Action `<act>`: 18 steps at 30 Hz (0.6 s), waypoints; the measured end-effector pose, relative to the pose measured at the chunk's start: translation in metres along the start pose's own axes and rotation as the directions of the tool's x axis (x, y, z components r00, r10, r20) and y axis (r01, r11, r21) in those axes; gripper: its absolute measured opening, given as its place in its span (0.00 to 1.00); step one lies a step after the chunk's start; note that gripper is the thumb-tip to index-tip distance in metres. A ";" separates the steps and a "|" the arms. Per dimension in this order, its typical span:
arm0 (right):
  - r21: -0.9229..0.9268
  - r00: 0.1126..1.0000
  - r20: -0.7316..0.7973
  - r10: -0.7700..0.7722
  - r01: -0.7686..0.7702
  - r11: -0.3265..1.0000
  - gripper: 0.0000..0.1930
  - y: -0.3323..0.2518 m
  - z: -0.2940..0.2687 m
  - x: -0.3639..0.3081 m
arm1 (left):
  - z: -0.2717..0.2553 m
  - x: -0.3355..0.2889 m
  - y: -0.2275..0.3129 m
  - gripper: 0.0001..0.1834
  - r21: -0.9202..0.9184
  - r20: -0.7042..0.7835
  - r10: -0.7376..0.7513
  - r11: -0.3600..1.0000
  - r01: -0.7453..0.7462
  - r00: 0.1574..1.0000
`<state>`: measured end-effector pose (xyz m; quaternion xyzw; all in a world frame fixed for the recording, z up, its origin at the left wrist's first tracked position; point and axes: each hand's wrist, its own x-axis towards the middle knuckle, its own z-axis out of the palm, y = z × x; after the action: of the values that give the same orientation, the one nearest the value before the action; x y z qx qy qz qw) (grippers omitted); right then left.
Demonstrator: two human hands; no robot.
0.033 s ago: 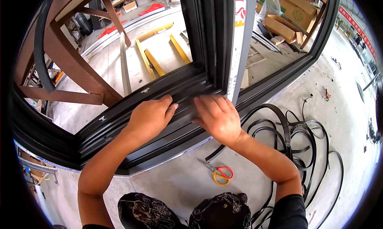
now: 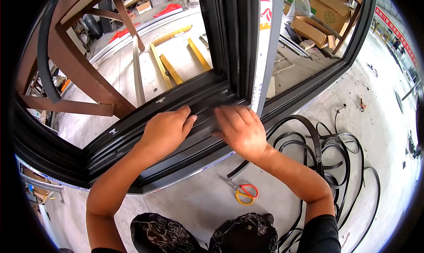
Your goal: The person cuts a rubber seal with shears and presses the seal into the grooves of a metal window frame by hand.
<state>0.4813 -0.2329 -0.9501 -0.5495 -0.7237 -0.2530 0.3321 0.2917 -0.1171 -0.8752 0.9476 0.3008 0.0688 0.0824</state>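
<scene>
A black window frame (image 2: 176, 153) stands in front of me, with grooves running along its bottom rail. My left hand (image 2: 167, 128) rests on that rail, thumb and forefinger close together over the grooves. Whatever lies between those fingers is too dark to make out. Closer to the upright post (image 2: 240, 45), my right hand (image 2: 243, 131) bends down over the same rail. Its fingertips are smeared by motion, so its grip is unclear. Scissors (image 2: 244, 193) with red and yellow handles lie on the floor below the frame. Beside them are loose coils of black rubber strip (image 2: 316, 142).
Behind the frame, a brown metal stand (image 2: 84, 67) rises at the left. Yellow bars (image 2: 161, 61) lie on the floor beyond the opening. Cardboard boxes (image 2: 324, 10) are stacked at the far right. Another black strip (image 2: 43, 54) hangs at the upper left.
</scene>
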 end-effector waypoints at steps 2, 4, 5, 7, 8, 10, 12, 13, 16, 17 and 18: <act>-0.001 1.000 -0.004 -0.008 0.008 1.000 0.33 0.001 0.000 0.000 | 0.002 -0.002 0.002 0.16 -0.010 0.000 -0.021 1.000 0.021 1.000; 0.001 1.000 -0.006 -0.014 0.014 1.000 0.33 0.000 -0.001 0.000 | 0.004 -0.003 0.002 0.16 0.029 -0.112 0.045 0.999 -0.042 0.993; 0.006 1.000 -0.001 -0.012 0.012 1.000 0.33 0.000 -0.001 0.001 | 0.005 -0.004 0.001 0.16 0.027 -0.108 0.044 0.999 -0.041 0.993; 0.011 1.000 0.008 -0.010 0.010 1.000 0.33 -0.001 -0.003 0.005 | 0.005 -0.001 -0.002 0.15 0.015 -0.099 0.050 0.999 -0.048 0.994; -0.008 1.000 0.018 -0.012 0.012 1.000 0.31 -0.003 -0.005 0.008 | 0.003 0.000 -0.001 0.15 0.012 -0.098 0.049 0.999 -0.048 0.994; -0.023 0.999 0.038 -0.011 0.012 1.000 0.30 0.000 -0.005 0.011 | -0.001 0.001 0.001 0.15 0.004 0.031 -0.006 1.000 0.006 1.000; 0.018 0.993 0.115 -0.019 0.017 1.000 0.27 0.006 -0.003 0.014 | 0.002 0.004 -0.001 0.15 -0.001 0.043 -0.009 1.000 0.009 0.999; 0.041 0.993 0.109 -0.043 0.039 0.998 0.23 0.005 -0.006 0.019 | -0.001 0.005 -0.002 0.15 0.008 0.035 -0.006 1.000 0.006 0.999; 0.001 0.981 0.133 -0.141 0.142 0.990 0.21 0.005 -0.003 0.021 | -0.010 0.006 0.003 0.15 0.030 0.097 -0.043 0.999 0.040 0.994; -0.044 0.975 0.165 -0.151 0.160 0.986 0.19 0.002 -0.006 0.022 | -0.009 0.005 0.000 0.15 0.023 0.077 -0.035 0.999 0.033 0.996; -0.047 0.975 0.157 -0.160 0.169 0.984 0.19 0.002 -0.007 0.023 | -0.011 0.005 0.000 0.15 0.029 0.066 -0.038 0.999 0.036 0.997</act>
<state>0.4804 -0.2230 -0.9280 -0.5150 -0.7821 -0.2585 0.2372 0.2934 -0.1132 -0.8637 0.9446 0.3165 0.0317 0.0804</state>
